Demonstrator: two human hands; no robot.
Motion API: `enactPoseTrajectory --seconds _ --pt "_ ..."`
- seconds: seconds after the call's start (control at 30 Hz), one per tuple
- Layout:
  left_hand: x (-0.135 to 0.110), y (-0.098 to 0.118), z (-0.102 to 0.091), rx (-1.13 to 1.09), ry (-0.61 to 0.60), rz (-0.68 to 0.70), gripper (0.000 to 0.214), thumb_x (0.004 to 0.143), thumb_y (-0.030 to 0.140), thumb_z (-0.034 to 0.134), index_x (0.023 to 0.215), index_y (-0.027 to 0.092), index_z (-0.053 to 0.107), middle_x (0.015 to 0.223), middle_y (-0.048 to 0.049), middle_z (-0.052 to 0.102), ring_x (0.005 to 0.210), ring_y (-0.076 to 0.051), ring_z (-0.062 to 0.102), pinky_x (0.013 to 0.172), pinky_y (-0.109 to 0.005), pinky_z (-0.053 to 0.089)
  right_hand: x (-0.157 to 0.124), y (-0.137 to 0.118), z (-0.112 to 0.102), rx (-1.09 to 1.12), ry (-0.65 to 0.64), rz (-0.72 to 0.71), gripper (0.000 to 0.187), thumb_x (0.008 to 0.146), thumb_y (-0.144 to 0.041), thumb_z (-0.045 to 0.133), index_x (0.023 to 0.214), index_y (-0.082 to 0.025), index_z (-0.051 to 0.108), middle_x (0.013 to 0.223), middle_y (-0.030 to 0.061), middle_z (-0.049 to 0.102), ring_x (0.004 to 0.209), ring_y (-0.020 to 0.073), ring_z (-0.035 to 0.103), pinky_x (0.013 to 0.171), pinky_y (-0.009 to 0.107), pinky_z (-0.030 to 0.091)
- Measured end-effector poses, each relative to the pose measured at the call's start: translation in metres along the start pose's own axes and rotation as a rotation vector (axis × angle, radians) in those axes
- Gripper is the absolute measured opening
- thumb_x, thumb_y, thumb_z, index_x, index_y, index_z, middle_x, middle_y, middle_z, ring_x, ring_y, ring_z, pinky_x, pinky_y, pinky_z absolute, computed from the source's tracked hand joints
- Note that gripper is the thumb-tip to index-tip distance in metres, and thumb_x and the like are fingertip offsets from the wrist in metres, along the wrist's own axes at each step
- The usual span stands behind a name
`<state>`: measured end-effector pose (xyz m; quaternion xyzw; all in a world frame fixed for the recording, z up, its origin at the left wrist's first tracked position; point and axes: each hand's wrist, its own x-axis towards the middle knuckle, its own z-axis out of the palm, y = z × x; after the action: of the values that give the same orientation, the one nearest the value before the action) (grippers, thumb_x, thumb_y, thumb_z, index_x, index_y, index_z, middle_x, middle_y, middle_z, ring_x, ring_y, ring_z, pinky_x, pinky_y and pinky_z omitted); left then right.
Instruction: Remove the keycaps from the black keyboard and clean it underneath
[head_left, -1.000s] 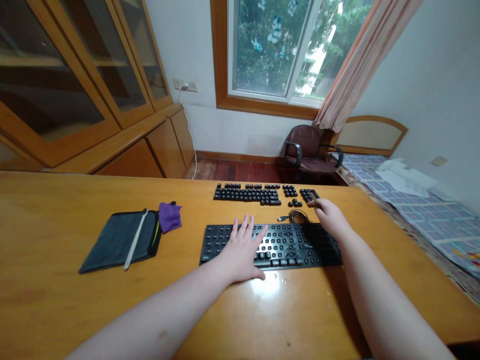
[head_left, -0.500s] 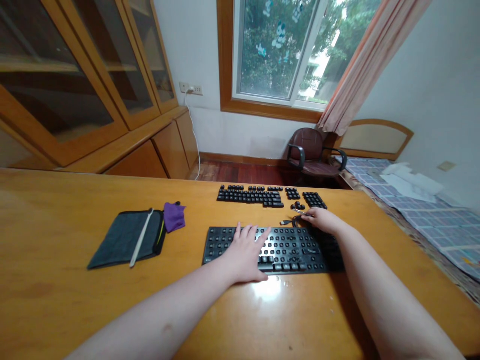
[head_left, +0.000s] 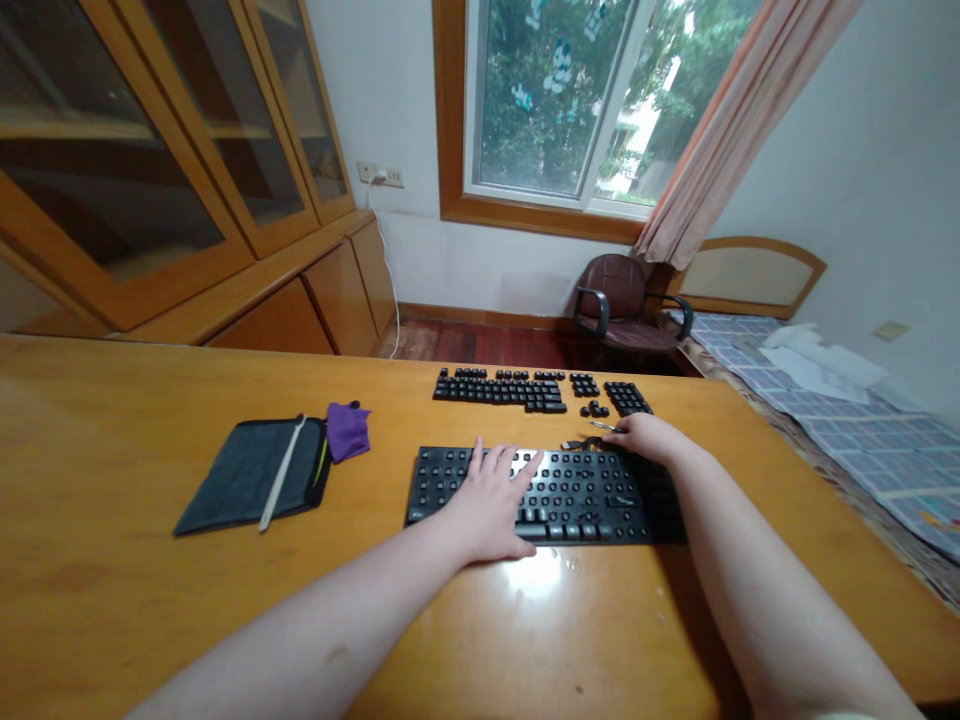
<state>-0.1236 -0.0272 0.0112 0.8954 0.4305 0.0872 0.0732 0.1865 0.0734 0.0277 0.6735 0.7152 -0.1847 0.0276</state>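
Note:
A black keyboard (head_left: 566, 490), with most of its keycaps off and a few left along the front row, lies across the desk. My left hand (head_left: 491, 508) rests on its left-middle part, fingers spread. Beyond the keyboard's back right edge, my right hand (head_left: 646, 438) is closed on a thin metal tool (head_left: 604, 426) whose tip points left; its exact kind is hard to make out. A black USB cable (head_left: 581, 444) lies just below that tip, partly hidden. Removed keycaps (head_left: 499, 390) stand in keyboard order behind, with arrow keycaps (head_left: 595, 410) near my right hand.
On the left of the wooden desk (head_left: 225, 620) lie a dark zip pouch (head_left: 244, 465), a pale flat stick (head_left: 283, 475) on it, and a purple cloth (head_left: 348, 432). A brown armchair (head_left: 621, 300) and a bed (head_left: 825, 400) stand beyond the desk.
The keyboard's back edge sits slightly farther away or higher, covering more of the cable. The metal tool's tip has shifted slightly. My left hand keeps its place on the keyboard.

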Motion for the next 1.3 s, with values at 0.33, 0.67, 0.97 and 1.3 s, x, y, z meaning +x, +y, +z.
enactPoseTrajectory --seconds 0.33,0.67,0.97,1.3 --pt "0.001 -0.002 0.002 0.013 -0.015 -0.010 0.119 0.049 0.070 0.065 0.144 0.021 0.012 0.140 -0.0193 0.034 0.128 -0.038 0.028 0.106 -0.059 0.000 -0.002 -0.028 0.007 0.114 -0.070 -0.138 0.038 0.076 -0.052 0.056 0.073 -0.017 0.071 0.070 0.0034 0.067 0.067 0.0176 0.059 0.061 0.026 0.040" --pt "0.005 -0.011 0.012 0.074 -0.028 0.021 0.108 0.061 0.077 0.052 0.144 0.018 0.015 0.149 -0.0195 0.021 0.137 -0.034 0.014 0.109 -0.053 0.001 -0.012 -0.031 0.004 0.264 0.255 -0.139 0.036 0.077 -0.050 0.055 0.078 -0.018 0.072 0.075 0.0057 0.068 0.074 0.0214 0.060 0.065 0.029 0.041" --pt "0.007 -0.014 0.018 0.111 0.001 0.002 0.108 0.065 0.078 0.047 0.145 0.014 0.013 0.149 -0.0164 0.022 0.139 -0.029 0.013 0.111 -0.050 -0.002 -0.051 -0.077 -0.008 1.043 0.880 -0.209 0.057 0.088 -0.057 0.034 0.066 -0.014 0.064 0.067 0.0063 0.061 0.056 0.0128 0.052 0.051 0.024 0.040" --pt "0.007 -0.015 0.013 0.042 0.039 -0.070 0.090 0.076 0.070 0.042 0.143 0.012 0.022 0.148 -0.0144 0.028 0.136 -0.028 0.023 0.111 -0.046 0.015 -0.045 -0.119 0.047 0.510 0.420 -0.522 0.025 0.087 -0.032 0.047 0.073 -0.018 0.062 0.068 0.0034 0.063 0.062 0.0158 0.058 0.063 0.027 0.044"
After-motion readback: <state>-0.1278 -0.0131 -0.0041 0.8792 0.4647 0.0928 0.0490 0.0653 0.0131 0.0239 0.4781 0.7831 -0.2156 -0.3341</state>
